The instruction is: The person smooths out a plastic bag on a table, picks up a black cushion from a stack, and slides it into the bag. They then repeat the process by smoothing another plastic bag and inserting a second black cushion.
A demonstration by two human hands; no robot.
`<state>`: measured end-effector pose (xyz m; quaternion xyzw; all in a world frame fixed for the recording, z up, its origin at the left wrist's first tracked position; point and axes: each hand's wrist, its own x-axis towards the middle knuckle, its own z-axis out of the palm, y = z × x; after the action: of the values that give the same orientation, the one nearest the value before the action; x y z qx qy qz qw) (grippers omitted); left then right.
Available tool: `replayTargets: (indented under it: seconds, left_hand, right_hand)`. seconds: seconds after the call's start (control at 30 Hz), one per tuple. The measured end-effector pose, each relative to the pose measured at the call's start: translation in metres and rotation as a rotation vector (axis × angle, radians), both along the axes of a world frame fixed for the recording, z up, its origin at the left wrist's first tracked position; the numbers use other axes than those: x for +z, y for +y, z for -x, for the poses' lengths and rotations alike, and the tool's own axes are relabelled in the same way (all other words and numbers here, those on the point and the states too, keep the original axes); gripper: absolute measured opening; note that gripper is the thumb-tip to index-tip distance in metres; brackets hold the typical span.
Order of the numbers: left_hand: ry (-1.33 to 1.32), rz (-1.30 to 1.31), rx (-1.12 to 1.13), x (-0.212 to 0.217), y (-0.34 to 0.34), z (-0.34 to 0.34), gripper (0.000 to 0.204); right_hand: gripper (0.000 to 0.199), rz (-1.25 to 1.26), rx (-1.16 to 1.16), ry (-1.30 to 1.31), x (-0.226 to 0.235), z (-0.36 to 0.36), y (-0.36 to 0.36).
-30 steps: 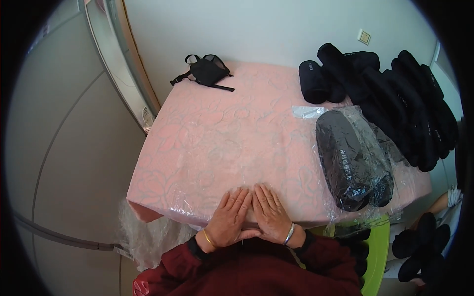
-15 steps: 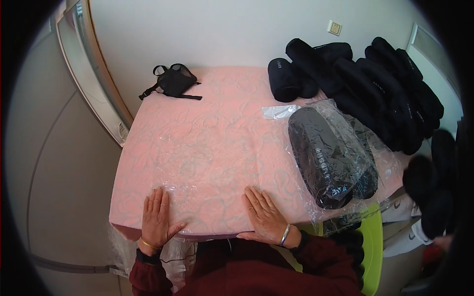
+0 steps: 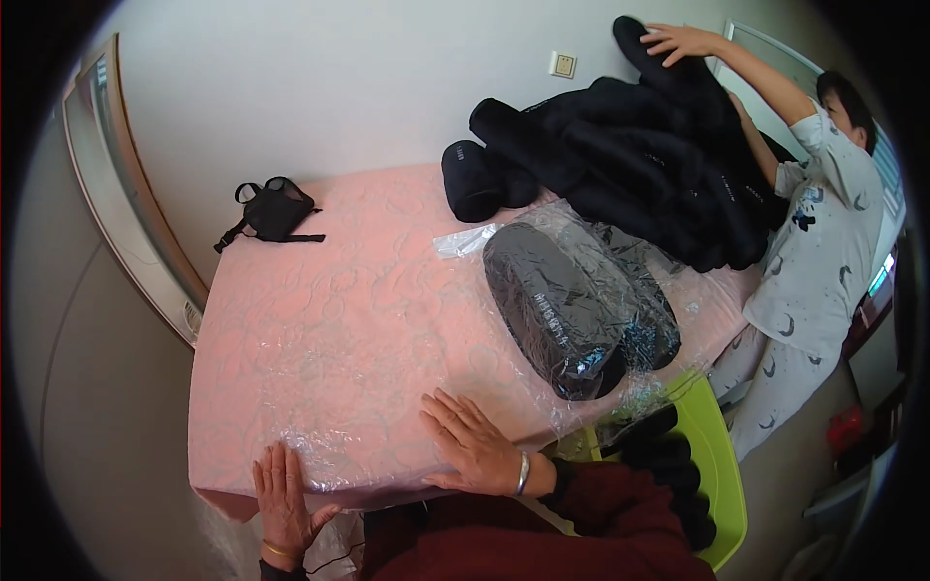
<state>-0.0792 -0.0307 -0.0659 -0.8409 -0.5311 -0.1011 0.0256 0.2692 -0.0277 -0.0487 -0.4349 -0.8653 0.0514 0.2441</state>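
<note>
Left hand [image 3: 284, 492] lies flat, palm down, fingers spread, at the near edge of the pink table [image 3: 320, 290]. It presses on a clear plastic sheet [image 3: 354, 426] that lies loose and wrinkled over the tabletop. A thin bangle sits at its wrist.

Right hand [image 3: 472, 447] is also flat and palm down, fingers spread and pointing up and left, resting on the same sheet. It holds nothing. A silver bracelet [image 3: 522, 473] circles its wrist, above a dark red sleeve [image 3: 601, 513].

The two hands are apart, the left one nearer the table corner, with the crinkled plastic stretched between them.

Just beyond the right hand, up and to its right, lies a pair of dark slippers in a clear bag [image 3: 576, 305], its near end close to the table edge. Further out from that is a heap of black slippers [image 3: 639, 165] stacked against the wall.

Far across from the left hand, near the back of the table, sits a small black strapped pouch [image 3: 273, 211].

To the right of the right hand and below table level stands a green chair [image 3: 717, 465] carrying more black slippers.

Another person in pale patterned clothes [image 3: 819, 242] stands at the far right, one hand [image 3: 678, 41] on top of the heap.
</note>
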Motion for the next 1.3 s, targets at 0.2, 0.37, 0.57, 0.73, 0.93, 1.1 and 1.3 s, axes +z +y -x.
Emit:
replayTargets:
  seconds: [0.2,0.37,0.57,0.73,0.93,1.1,1.3]
  left_hand:
    - [-0.073,-0.005,-0.198,0.025,0.011,-0.071,0.111]
    - [-0.122,0.022,-0.353,0.008,0.025,-0.107,0.109]
    - [-0.07,-0.018,-0.114,0.012,0.05,-0.031,0.108]
    - [-0.022,-0.034,0.015,0.004,0.053,-0.003,0.108]
    - [0.003,-0.108,0.033,-0.003,0.001,-0.012,0.106]
    - [0.01,-0.082,0.043,0.001,-0.012,-0.014,0.105]
    - [-0.047,0.004,-0.106,0.029,0.001,-0.098,0.107]
  right_hand:
    - [0.094,0.014,0.042,-0.087,-0.017,0.027,0.021]
    - [0.097,0.074,0.066,-0.138,-0.022,0.034,0.007]
    - [0.1,0.11,-0.005,-0.112,-0.011,0.005,0.006]
    - [0.098,0.085,-0.021,-0.118,-0.011,0.007,0.012]
    - [0.091,0.088,0.016,-0.117,-0.007,-0.006,-0.023]
    - [0.085,0.074,0.108,-0.021,-0.006,-0.016,-0.02]
    - [0.088,-0.032,0.078,-0.088,-0.006,0.021,0.02]
